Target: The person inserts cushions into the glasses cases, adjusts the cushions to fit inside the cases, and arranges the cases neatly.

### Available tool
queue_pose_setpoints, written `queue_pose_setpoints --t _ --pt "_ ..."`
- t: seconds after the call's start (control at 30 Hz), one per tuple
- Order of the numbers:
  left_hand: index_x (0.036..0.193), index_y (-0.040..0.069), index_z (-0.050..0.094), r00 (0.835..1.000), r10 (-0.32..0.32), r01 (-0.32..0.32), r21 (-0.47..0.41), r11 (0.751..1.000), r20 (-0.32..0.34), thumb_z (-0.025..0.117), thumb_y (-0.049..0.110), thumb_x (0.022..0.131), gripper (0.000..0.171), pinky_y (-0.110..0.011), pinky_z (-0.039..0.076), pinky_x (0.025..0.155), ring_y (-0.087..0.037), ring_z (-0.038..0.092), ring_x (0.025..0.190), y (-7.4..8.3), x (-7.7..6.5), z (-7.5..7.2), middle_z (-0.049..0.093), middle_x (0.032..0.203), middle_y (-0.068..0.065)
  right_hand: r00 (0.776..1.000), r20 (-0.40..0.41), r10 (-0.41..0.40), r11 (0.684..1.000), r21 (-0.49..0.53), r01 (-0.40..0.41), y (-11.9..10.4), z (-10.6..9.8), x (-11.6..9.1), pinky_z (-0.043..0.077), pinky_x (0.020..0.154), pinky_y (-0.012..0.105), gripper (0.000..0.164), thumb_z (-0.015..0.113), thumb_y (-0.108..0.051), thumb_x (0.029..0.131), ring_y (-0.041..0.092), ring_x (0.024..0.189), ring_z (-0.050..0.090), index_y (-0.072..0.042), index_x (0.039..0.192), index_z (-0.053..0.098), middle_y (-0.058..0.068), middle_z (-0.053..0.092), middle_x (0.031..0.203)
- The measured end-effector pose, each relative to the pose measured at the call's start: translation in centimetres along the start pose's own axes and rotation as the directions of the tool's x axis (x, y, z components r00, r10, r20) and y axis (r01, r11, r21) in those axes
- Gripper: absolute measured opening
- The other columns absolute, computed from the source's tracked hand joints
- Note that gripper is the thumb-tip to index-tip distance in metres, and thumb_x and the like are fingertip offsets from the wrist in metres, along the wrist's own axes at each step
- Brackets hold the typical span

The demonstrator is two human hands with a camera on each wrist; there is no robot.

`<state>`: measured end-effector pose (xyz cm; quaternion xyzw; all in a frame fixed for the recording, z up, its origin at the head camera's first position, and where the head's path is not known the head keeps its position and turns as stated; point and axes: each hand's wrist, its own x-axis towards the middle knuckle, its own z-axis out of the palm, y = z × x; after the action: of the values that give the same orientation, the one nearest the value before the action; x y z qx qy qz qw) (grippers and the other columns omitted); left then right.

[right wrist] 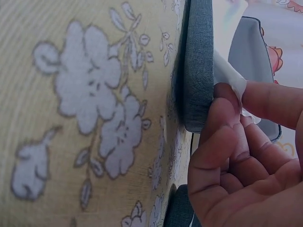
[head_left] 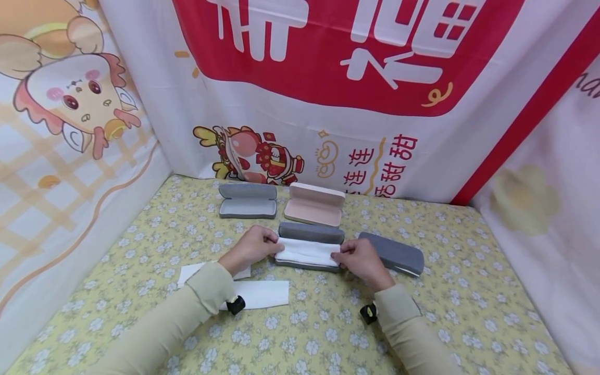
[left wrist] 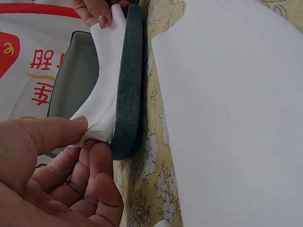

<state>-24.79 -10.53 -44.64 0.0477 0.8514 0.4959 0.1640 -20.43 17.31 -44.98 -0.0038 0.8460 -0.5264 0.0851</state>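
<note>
An open grey glasses case point(head_left: 307, 264) lies in the middle of the table, its lid raised at the back. Over its lower half stretches a folded white cloth point(head_left: 309, 252). My left hand point(head_left: 255, 245) pinches the cloth's left end between thumb and fingers, and my right hand point(head_left: 363, 260) pinches the right end. In the left wrist view the cloth point(left wrist: 106, 80) dips between the hands into the case point(left wrist: 129, 85). The right wrist view has the thumb and fingers point(right wrist: 265, 101) gripping the cloth's end right at the case's rim.
Two open cases, one grey point(head_left: 248, 208) and one pink point(head_left: 314, 208), stand behind. A closed grey case point(head_left: 396, 254) lies to the right. More folded white cloths point(head_left: 262, 294) lie front left, partly under the left forearm. Printed fabric walls point(head_left: 328, 130) edge the flowered tablecloth.
</note>
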Motion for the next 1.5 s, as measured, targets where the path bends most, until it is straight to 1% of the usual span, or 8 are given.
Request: queue_pose_setpoints --t 0.17,0.47,0.67,0.87,1.0,1.23,1.33,1.5 --pt "0.085 0.011 0.067 1.0 -0.013 0.013 0.001 1.0 -0.008 0.073 0.022 0.078 0.014 -0.033 0.046 0.057 -0.021 0.057 0.068 -0.2 0.1 0.0 0.064 0.078 -0.006 1.0 -0.005 0.013 1.0 -0.017 -0.013 -0.3 0.2 0.1 0.037 0.044 0.031 0.014 0.07 -0.019 0.081 0.033 0.065 0.059 -0.006 0.076 0.067 0.008 0.063 0.069" --pt "0.094 0.009 0.063 0.994 -0.113 0.112 -0.09 0.99 -0.007 0.074 0.023 0.078 0.024 -0.037 0.049 0.064 -0.022 0.061 0.071 -0.3 0.7 -0.1 0.066 0.08 -0.007 0.999 0.0 0.038 0.999 -0.003 -0.038 -0.3 0.0 0.2 0.034 0.043 0.029 0.021 0.069 -0.021 0.083 0.031 0.061 0.053 -0.003 0.072 0.066 0.011 0.062 0.072" --pt "0.093 0.009 0.064 0.991 -0.135 0.132 -0.135 0.982 -0.016 0.075 0.025 0.077 0.025 -0.036 0.048 0.06 -0.021 0.059 0.067 -0.5 0.8 -0.1 0.066 0.08 -0.008 0.999 -0.005 0.036 0.999 0.013 -0.036 -0.1 0.0 0.2 0.035 0.044 0.029 0.021 0.068 -0.022 0.084 0.034 0.064 0.054 -0.003 0.076 0.069 0.011 0.063 0.076" --pt "0.089 0.01 0.065 0.996 -0.084 0.083 -0.076 0.994 -0.01 0.076 0.028 0.075 0.025 -0.035 0.049 0.06 -0.021 0.06 0.069 -1.0 0.7 0.1 0.066 0.08 -0.006 0.999 -0.025 0.022 0.998 -0.062 -0.024 0.1 0.2 0.3 0.038 0.043 0.031 0.015 0.069 -0.022 0.083 0.027 0.057 0.054 -0.009 0.075 0.07 0.009 0.062 0.068" --pt "0.086 0.012 0.065 0.998 -0.055 0.055 -0.001 0.999 -0.037 0.078 0.03 0.073 0.026 -0.034 0.048 0.058 -0.024 0.06 0.07 -0.8 0.7 0.2 0.064 0.076 -0.006 0.999 -0.05 -0.007 0.99 -0.142 0.0 0.1 0.5 0.4 0.037 0.042 0.031 0.019 0.069 -0.022 0.082 0.019 0.046 0.046 -0.01 0.067 0.068 0.007 0.061 0.061" --pt "0.084 0.011 0.064 0.997 -0.035 0.036 0.021 0.999 -0.069 0.079 0.027 0.071 0.026 -0.032 0.047 0.056 -0.02 0.058 0.066 -1.0 1.2 0.5 0.063 0.075 -0.006 0.997 -0.06 -0.051 0.972 -0.231 0.036 0.1 0.6 0.4 0.032 0.041 0.028 0.03 0.069 -0.026 0.082 0.014 0.039 0.033 -0.01 0.058 0.062 0.002 0.048 0.046" --pt "0.083 0.012 0.064 0.995 -0.026 0.031 0.058 0.998 -0.093 0.08 0.027 0.071 0.025 -0.031 0.047 0.056 -0.019 0.057 0.064 -0.9 1.3 0.6 0.062 0.075 -0.006 0.996 -0.072 -0.056 0.968 -0.246 0.037 0.0 0.6 0.3 0.035 0.043 0.029 0.027 0.07 -0.026 0.081 0.014 0.039 0.037 -0.01 0.06 0.063 0.002 0.049 0.046" --pt "0.082 0.012 0.063 0.992 -0.016 0.029 0.104 0.994 -0.124 0.081 0.026 0.07 0.025 -0.031 0.045 0.055 -0.019 0.054 0.063 -0.9 1.3 0.5 0.06 0.074 -0.005 0.993 -0.099 -0.059 0.966 -0.255 0.032 -0.1 0.7 0.1 0.042 0.046 0.033 0.015 0.072 -0.026 0.08 0.019 0.045 0.05 -0.012 0.077 0.068 0.006 0.06 0.059"
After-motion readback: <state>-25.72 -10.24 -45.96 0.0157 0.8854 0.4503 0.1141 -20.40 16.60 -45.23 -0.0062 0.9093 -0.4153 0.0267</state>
